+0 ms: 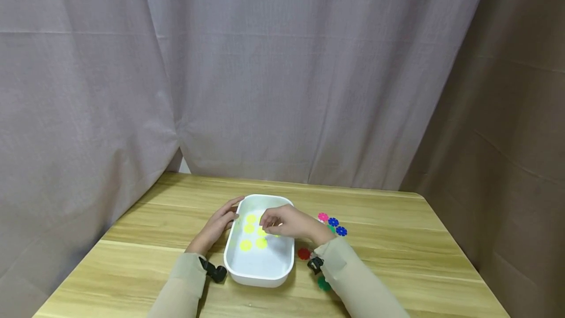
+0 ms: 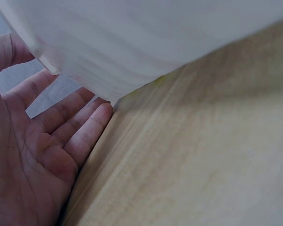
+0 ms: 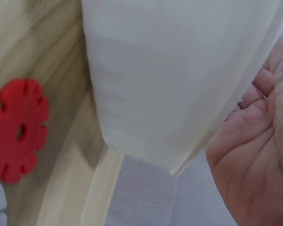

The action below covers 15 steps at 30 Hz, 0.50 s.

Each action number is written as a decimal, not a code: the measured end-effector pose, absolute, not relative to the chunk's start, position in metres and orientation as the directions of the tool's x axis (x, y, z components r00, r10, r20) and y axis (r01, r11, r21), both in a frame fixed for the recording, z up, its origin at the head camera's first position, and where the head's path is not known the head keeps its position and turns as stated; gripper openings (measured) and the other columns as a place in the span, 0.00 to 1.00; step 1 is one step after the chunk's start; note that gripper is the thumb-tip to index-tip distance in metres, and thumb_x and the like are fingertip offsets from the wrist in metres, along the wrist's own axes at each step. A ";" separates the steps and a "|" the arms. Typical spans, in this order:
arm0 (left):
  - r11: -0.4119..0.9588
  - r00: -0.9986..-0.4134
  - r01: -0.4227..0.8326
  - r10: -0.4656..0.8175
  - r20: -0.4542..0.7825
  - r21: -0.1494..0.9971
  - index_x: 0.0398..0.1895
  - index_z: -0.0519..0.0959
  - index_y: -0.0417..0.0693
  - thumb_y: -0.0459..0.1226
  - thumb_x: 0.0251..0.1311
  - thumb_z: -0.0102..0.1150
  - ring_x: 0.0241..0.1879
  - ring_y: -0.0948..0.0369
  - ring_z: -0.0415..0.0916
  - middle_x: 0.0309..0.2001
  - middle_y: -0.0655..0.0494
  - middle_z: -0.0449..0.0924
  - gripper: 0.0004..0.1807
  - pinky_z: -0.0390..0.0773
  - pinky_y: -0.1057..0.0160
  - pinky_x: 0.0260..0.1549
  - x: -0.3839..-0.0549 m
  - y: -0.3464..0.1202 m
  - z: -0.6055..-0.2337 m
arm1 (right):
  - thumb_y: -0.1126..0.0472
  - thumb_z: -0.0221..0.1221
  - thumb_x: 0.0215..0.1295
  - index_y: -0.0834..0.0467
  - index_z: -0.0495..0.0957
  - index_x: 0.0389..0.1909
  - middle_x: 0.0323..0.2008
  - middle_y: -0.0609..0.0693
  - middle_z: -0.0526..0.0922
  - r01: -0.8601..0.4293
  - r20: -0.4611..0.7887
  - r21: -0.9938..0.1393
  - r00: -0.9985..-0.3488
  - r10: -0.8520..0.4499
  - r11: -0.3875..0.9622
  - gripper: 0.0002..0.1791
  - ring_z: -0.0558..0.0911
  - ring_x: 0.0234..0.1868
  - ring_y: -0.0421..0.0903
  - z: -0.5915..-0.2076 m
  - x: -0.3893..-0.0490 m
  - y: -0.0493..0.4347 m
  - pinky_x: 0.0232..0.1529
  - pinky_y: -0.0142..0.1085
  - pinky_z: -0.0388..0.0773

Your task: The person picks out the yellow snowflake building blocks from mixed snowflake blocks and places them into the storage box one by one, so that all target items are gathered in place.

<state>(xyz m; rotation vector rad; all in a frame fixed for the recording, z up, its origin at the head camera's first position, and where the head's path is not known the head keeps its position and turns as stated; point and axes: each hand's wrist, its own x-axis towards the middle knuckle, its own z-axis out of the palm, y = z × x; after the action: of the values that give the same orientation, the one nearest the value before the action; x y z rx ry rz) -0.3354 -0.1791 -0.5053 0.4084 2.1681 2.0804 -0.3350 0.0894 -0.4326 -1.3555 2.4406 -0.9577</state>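
A white rectangular tub [image 1: 259,279] stands on the table with several yellow notched plastic discs [image 1: 245,245] lying inside. My left hand [image 1: 217,226] rests against the tub's left side. In the left wrist view its fingers [image 2: 87,129] are fairly straight and touch the outer wall near the bottom, with the thumb up by the rim. Over the far half of the tub, my right hand [image 1: 287,221] reaches in from the right, fingers bent down among the yellow discs. The right wrist view shows its palm beyond the tub wall; the fingertips are hidden, so anything between them cannot be seen.
Right of the tub lie loose notched discs: a pink disc [image 1: 323,217], blue discs [image 1: 341,231], a red disc [image 1: 303,253] and a green disc [image 1: 323,283], some partly under the right forearm. A grey curtain [image 1: 282,87] hangs behind the wooden table [image 1: 397,259].
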 end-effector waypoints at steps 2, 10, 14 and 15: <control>0.023 -0.959 0.116 0.263 0.106 0.993 0.76 0.64 0.52 0.34 0.71 0.47 0.63 0.43 0.72 0.68 0.35 0.67 0.30 0.76 0.53 0.59 -0.335 -0.179 -0.505 | 0.66 0.63 0.68 0.62 0.82 0.45 0.38 0.46 0.87 -0.674 0.146 -0.638 -0.579 -0.802 0.371 0.07 0.83 0.41 0.36 -0.433 -0.334 0.091 0.47 0.30 0.81; 0.034 -0.960 0.116 0.261 0.103 0.993 0.76 0.63 0.53 0.34 0.71 0.48 0.64 0.43 0.71 0.69 0.35 0.66 0.30 0.76 0.55 0.60 -0.334 -0.178 -0.504 | 0.64 0.62 0.69 0.61 0.83 0.47 0.38 0.44 0.86 -0.618 0.157 -0.676 -0.653 -0.741 0.401 0.08 0.83 0.40 0.36 -0.441 -0.328 0.098 0.48 0.33 0.80; 0.046 -0.961 0.121 0.257 0.105 0.992 0.75 0.65 0.54 0.34 0.70 0.49 0.62 0.44 0.73 0.68 0.36 0.68 0.30 0.77 0.58 0.57 -0.334 -0.179 -0.503 | 0.63 0.62 0.70 0.60 0.83 0.47 0.37 0.41 0.85 -0.612 0.159 -0.671 -0.670 -0.725 0.418 0.09 0.82 0.40 0.37 -0.440 -0.327 0.100 0.50 0.35 0.79; 0.051 -0.962 0.119 0.253 0.103 0.992 0.75 0.65 0.55 0.34 0.70 0.49 0.62 0.45 0.73 0.68 0.37 0.68 0.30 0.77 0.59 0.56 -0.333 -0.179 -0.503 | 0.62 0.62 0.70 0.60 0.83 0.47 0.37 0.40 0.85 -0.608 0.157 -0.675 -0.672 -0.724 0.418 0.09 0.82 0.40 0.37 -0.441 -0.326 0.100 0.50 0.35 0.79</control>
<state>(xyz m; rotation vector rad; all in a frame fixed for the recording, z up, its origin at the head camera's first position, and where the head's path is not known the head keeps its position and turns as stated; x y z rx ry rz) -0.3333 -0.1788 -0.5032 0.3926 2.2031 2.0615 -0.3262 0.1001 -0.4406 -1.1881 2.5082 -1.0925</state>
